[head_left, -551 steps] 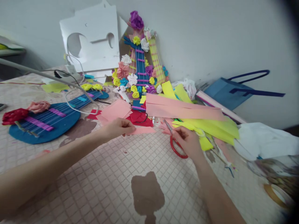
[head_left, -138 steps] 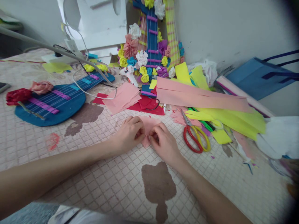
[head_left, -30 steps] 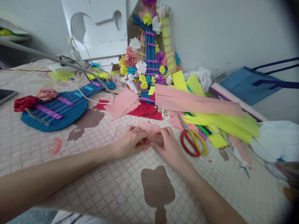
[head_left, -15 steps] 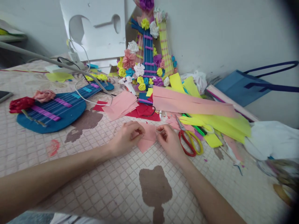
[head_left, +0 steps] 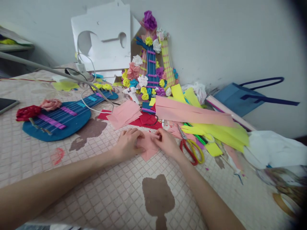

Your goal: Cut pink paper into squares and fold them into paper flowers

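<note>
A small square of pink crepe paper lies on the table between my hands. Resting on its left side is my left hand, thumb and fingers apart. My right hand pinches the paper's upper right edge, where it looks rolled or folded over; the fingertips partly hide that edge. Just right of my right hand are scissors with one red and one yellow handle. A stack of pink paper squares sits beyond my left hand, over red paper.
A blue paper guitar with red and pink flowers lies at left. Decorated guitars lean on the wall near a white glue gun. Pink strips and yellow strips spread at right, by a blue bag. A lamp arm crosses the left.
My left hand has gone from a pinch to lying spread on the pink paper. My right fingers have moved slightly inward with the paper's edge. The view has tilted up a little.
</note>
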A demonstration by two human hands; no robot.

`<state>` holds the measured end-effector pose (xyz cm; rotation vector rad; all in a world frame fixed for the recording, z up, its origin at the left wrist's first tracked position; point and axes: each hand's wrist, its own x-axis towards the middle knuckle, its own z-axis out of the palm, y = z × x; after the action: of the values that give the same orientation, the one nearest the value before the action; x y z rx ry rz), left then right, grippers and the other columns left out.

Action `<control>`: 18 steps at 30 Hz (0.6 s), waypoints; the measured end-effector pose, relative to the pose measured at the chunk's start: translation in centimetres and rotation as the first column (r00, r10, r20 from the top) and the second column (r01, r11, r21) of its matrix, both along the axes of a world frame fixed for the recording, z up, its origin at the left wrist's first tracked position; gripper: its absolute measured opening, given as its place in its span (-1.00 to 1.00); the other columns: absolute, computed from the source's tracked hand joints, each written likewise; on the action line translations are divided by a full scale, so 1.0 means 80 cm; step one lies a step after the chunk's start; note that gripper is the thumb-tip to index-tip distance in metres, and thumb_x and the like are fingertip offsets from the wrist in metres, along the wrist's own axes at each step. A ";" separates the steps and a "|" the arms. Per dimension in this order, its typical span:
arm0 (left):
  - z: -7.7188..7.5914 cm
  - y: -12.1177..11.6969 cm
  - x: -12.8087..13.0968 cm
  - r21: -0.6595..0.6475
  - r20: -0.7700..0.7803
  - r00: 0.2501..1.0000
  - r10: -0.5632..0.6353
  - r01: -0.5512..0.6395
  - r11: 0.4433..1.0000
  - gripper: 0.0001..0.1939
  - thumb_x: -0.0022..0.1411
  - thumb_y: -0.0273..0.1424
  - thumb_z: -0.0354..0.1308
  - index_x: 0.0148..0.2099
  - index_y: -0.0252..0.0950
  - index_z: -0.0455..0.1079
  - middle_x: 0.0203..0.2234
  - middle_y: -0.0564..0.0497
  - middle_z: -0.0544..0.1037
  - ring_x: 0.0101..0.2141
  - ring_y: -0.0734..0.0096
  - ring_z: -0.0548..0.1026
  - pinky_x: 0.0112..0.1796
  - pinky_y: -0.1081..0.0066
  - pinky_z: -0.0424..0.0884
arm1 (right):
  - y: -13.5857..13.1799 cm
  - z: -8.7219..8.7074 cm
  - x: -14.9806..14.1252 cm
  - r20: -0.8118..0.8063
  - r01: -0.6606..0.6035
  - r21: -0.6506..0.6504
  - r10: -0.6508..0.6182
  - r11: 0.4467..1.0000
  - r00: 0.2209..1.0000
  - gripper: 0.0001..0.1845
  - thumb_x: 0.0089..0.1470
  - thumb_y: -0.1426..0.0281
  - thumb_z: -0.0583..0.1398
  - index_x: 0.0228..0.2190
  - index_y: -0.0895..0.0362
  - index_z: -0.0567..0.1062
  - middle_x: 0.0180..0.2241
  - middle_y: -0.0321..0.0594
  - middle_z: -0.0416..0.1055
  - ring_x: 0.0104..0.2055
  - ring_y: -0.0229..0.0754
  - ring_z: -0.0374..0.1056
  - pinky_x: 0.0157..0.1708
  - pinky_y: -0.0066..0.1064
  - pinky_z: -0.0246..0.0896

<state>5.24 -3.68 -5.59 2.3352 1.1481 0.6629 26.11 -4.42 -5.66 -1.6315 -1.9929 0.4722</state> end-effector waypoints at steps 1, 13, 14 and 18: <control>0.000 0.000 0.000 0.000 0.030 1.000 0.006 -0.006 1.000 -0.67 -0.04 -0.37 0.29 -0.20 -0.27 0.31 -0.22 -0.03 0.44 -0.12 0.14 0.37 -0.12 0.11 0.24 | 0.000 0.002 -0.001 0.005 -0.011 0.001 0.011 1.000 1.000 -0.89 -0.03 0.39 0.16 -0.52 0.10 0.29 -0.52 -0.36 0.26 -0.46 -0.25 0.19 -0.47 -0.45 0.01; 0.005 0.016 -0.007 -0.523 0.570 0.795 0.209 0.154 0.838 -0.51 0.19 -0.07 0.05 0.02 -0.32 0.23 -0.30 -0.03 0.47 -0.40 0.43 0.46 -0.40 0.40 0.43 | -0.017 0.004 0.002 -0.754 -0.042 -0.228 -0.149 0.973 0.639 -0.68 -0.09 0.14 0.26 -0.45 0.10 0.32 -0.54 -0.39 0.22 -0.57 -0.35 0.13 -0.58 -0.50 0.11; 0.004 0.018 -0.008 -0.551 0.545 0.815 0.199 0.169 0.817 -0.51 0.14 -0.06 0.12 -0.05 -0.33 0.29 -0.39 0.02 0.47 -0.47 0.47 0.44 -0.45 0.44 0.40 | -0.019 0.003 0.001 -0.766 -0.031 -0.229 -0.161 0.973 0.623 -0.68 -0.10 0.15 0.26 -0.44 0.10 0.32 -0.53 -0.38 0.24 -0.56 -0.34 0.15 -0.57 -0.50 0.12; 0.001 0.021 -0.011 -0.558 0.490 0.860 0.139 0.187 0.809 -0.61 0.02 -0.08 0.22 -0.41 -0.36 0.34 -0.59 0.08 0.39 -0.58 0.56 0.34 -0.57 0.55 0.24 | -0.025 0.002 -0.003 -0.783 -0.056 -0.257 -0.174 0.965 0.597 -0.67 -0.12 0.16 0.28 -0.38 0.08 0.34 -0.46 -0.33 0.33 -0.46 -0.27 0.26 -0.47 -0.45 0.22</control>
<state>4.37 -2.01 -5.47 1.5093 0.8973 0.7279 25.89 -6.43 -5.47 -1.2461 -1.1974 1.2394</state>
